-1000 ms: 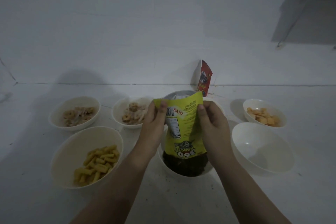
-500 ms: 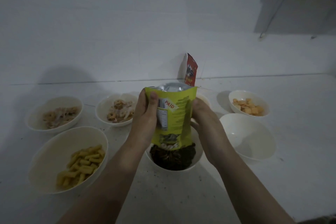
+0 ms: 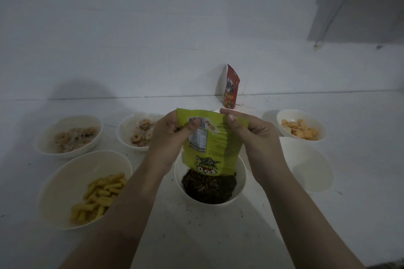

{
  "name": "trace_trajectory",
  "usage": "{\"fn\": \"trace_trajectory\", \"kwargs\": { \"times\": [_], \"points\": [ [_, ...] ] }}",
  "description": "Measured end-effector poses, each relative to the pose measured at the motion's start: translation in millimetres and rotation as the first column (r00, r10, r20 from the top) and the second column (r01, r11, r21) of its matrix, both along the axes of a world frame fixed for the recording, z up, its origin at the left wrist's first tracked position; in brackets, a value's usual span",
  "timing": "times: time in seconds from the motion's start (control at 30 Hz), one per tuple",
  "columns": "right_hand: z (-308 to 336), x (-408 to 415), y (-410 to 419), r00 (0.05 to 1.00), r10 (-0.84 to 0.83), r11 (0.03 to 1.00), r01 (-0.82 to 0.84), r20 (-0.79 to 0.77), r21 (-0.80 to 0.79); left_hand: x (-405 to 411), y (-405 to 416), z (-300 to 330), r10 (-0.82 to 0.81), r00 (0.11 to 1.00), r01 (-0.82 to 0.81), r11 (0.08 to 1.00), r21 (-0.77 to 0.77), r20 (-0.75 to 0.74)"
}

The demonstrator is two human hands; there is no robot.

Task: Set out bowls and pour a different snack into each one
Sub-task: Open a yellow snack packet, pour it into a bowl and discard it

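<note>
I hold a yellow-green snack packet [image 3: 215, 146] upside down over a white bowl [image 3: 240, 183] of dark snack pieces [image 3: 208, 188]. My left hand [image 3: 169, 135] pinches the packet's upper left corner. My right hand [image 3: 251, 133] pinches its upper right corner. The packet's mouth hangs just above the dark heap. An empty white bowl [image 3: 308, 168] stands to the right, partly behind my right forearm.
On the left stand a bowl of yellow tube snacks [image 3: 65, 192] and two bowls of pale ring snacks [image 3: 70, 135] [image 3: 140, 131]. A bowl of orange squares [image 3: 299, 125] sits at the right rear. A red packet [image 3: 230, 89] leans on the wall.
Both hands have shifted to the packet's top corners and lifted it a little. The camera view has moved slightly.
</note>
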State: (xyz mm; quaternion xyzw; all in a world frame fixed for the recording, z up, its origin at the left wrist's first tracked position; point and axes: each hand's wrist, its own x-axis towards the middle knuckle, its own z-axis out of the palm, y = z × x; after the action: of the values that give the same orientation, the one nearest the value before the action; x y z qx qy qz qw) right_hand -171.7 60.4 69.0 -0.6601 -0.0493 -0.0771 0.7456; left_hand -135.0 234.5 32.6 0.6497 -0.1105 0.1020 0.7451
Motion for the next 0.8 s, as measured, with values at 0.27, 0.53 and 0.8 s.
{"fn": "trace_trajectory", "kwargs": {
  "times": [0.27, 0.53, 0.8],
  "points": [
    [5, -1, 3, 0.999, 0.023, 0.997, -0.026, -0.041, -0.075, -2, 1, 4, -0.116, 0.992, 0.114, 0.993, 0.04, 0.055],
    [16, -5, 6, 0.998, -0.061, 0.997, 0.061, -0.011, 0.044, 0, 14, -11, -0.242, 0.961, 0.267, 0.936, 0.228, -0.135],
    [17, -7, 7, 0.996, -0.085, 0.995, 0.086, -0.026, 0.048, -6, 22, -37, -0.332, 0.911, 0.385, 0.896, 0.22, -0.243]
  ]
}}
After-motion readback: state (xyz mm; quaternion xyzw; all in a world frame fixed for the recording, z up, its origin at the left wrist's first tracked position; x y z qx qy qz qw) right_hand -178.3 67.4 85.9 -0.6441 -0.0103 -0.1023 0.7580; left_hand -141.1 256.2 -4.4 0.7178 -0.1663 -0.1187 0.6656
